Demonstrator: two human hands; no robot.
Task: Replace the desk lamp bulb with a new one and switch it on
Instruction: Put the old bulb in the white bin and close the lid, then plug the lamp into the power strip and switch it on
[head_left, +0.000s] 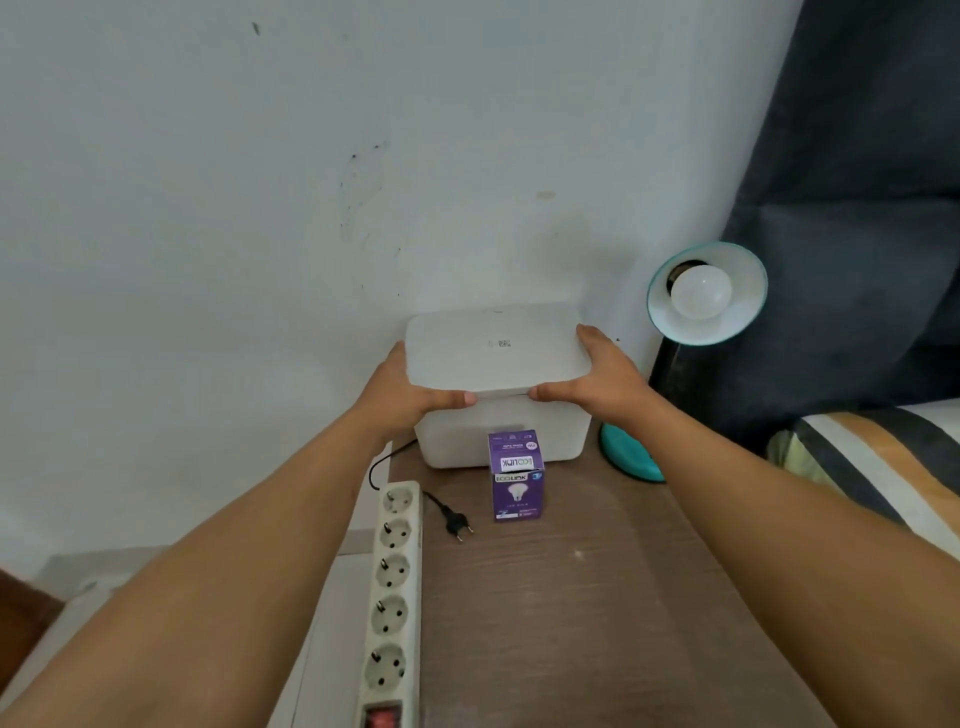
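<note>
A teal desk lamp shade (737, 325) at the right faces me with a white bulb (701, 292) screwed inside; its teal base (631, 454) rests on the wooden table (597, 597). A purple bulb box (517, 475) stands upright in front of a white storage box (501, 434). My left hand (402, 387) and my right hand (597, 371) grip the white lid (496, 345) at its two sides, thumbs along the front edge, the lid raised slightly above the box.
A white power strip (392, 597) with several sockets and a red switch (383, 718) lies along the table's left edge. A loose black plug (457, 522) lies beside it. A white wall stands behind, a dark curtain (857, 208) and striped bedding (883, 467) at the right.
</note>
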